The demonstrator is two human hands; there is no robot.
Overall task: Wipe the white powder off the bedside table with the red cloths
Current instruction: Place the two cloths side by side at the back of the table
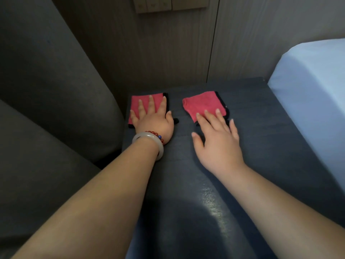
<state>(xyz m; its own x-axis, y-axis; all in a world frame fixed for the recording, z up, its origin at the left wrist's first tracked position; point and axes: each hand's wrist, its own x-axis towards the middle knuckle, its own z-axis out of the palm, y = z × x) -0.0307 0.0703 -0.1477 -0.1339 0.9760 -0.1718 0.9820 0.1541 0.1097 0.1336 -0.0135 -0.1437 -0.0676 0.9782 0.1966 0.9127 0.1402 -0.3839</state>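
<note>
Two folded red cloths with black edging lie at the back of the dark bedside table. My left hand lies flat on the left red cloth, fingers spread, palm pressing it down. My right hand rests flat on the tabletop with only its fingertips on the near edge of the right red cloth. Neither hand grips its cloth. A pale sheen shows on the table near the front; I cannot tell whether it is powder or reflected light.
A dark grey upholstered chair presses against the table's left side. A white bed borders the right side. A wood-panelled wall with a switch plate stands directly behind the table.
</note>
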